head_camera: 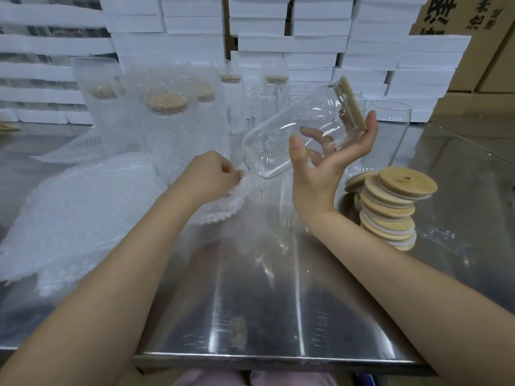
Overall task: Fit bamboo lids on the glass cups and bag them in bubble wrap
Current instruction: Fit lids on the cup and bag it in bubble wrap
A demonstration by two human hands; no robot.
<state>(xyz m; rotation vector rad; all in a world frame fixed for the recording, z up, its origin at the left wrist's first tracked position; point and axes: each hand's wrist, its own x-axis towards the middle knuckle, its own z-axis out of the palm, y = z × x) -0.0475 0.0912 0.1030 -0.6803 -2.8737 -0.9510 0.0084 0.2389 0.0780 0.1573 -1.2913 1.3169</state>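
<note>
My right hand (326,165) holds a clear glass cup (281,129) tilted on its side above the steel table, base toward the left. A bamboo lid (351,103) sits on the cup's mouth, resting against my fingertips. My left hand (211,174) is closed on the edge of a bubble wrap bag (223,204) lying on the table just below the cup's base. A leaning stack of bamboo lids (390,207) stands at the right. Several lidded cups in bubble wrap bags (172,121) stand at the back left.
A pile of flat bubble wrap bags (72,213) lies at the left. Bare glass cups (390,126) stand behind my right hand. White foam boxes (306,37) are stacked along the back, cardboard boxes (479,51) at far right. The table's front edge (278,359) is near me.
</note>
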